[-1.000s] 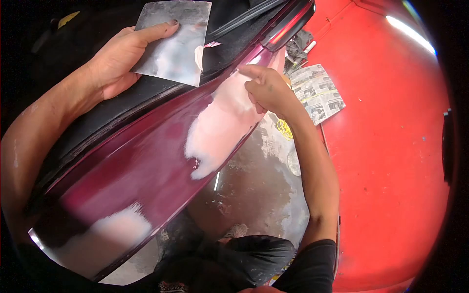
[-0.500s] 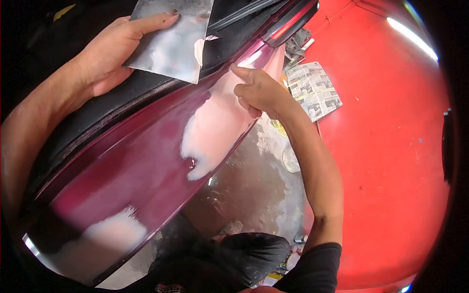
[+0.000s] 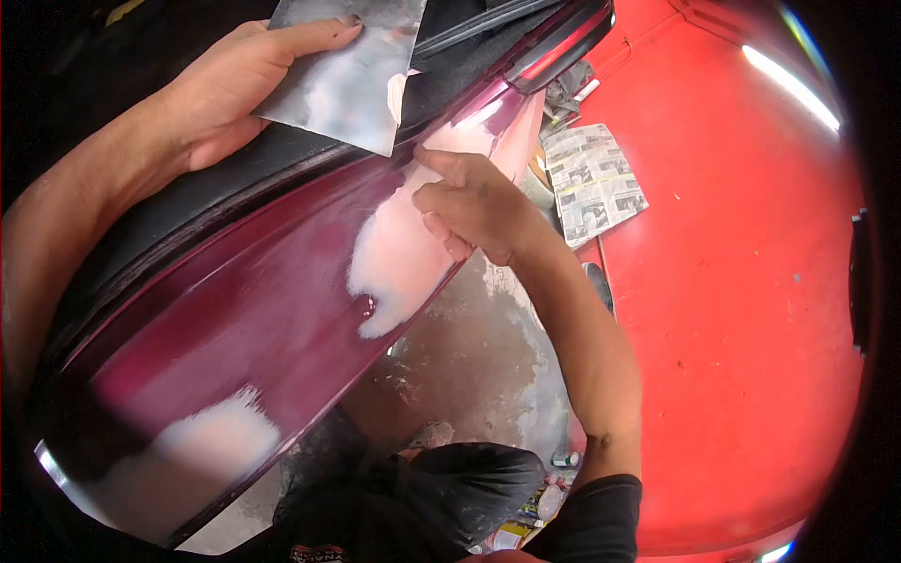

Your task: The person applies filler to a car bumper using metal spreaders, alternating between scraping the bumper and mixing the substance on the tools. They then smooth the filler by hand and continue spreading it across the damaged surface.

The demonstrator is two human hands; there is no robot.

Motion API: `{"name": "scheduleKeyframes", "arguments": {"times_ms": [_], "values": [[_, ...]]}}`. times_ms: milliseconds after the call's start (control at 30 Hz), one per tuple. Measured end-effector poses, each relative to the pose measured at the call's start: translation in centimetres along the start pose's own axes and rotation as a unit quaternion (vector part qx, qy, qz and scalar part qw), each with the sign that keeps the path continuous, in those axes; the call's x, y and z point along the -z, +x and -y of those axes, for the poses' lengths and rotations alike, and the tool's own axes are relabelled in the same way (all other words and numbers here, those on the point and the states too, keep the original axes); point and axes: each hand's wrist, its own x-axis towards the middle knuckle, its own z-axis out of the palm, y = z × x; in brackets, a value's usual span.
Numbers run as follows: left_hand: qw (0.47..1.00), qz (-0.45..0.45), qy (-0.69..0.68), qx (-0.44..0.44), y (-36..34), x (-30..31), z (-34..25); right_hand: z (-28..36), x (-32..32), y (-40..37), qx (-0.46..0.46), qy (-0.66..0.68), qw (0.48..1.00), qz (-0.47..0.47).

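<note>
My left hand (image 3: 239, 84) grips a flat metal sheet (image 3: 347, 80), thumb on top, with a dab of pale paste near the sheet's right edge. Below it lies a dark red car panel (image 3: 253, 291) with sanded, pale pink filler patches; one patch (image 3: 399, 253) is at the middle and another (image 3: 216, 436) at the lower left. Over the upper part of the middle patch is my right hand (image 3: 465, 202), its index finger extended toward the panel's upper edge and its other fingers curled. Whether anything is in those curled fingers is hidden.
A tail light (image 3: 558, 47) sits at the panel's top end. Folded newspaper (image 3: 593, 183) rests beside the red wall (image 3: 741, 281). Cans and small containers (image 3: 549, 502) stand on the floor near my knee (image 3: 479, 483). Black trim (image 3: 150, 239) runs along the panel.
My right hand has moved left and slightly down over the pale patch. My left hand and the metal sheet have shifted slightly right in view.
</note>
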Motion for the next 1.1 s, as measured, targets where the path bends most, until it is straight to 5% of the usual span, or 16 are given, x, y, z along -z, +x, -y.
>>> {"name": "scheduleKeyframes", "arguments": {"times_ms": [233, 433, 633, 1100], "values": [[1.0, 0.009, -0.007, 0.015, -0.4, -0.2, -0.6, 0.6, -1.5, -1.4, 0.037, -0.032, 0.999, 0.009], [0.999, 0.033, -0.005, 0.002, 0.2, 0.5, 0.0, 0.8, -0.3, -3.5, 0.264, -0.207, 0.92, -0.202], [0.999, 0.037, 0.032, -0.001, 0.0, 0.0, -0.2, 1.9, -1.1, -3.9, 0.352, -0.249, 0.888, -0.157], [0.999, 0.017, 0.027, -0.031, -0.2, -0.2, -0.2, 1.5, -1.4, -3.7, 0.373, -0.352, 0.849, -0.129]]}}
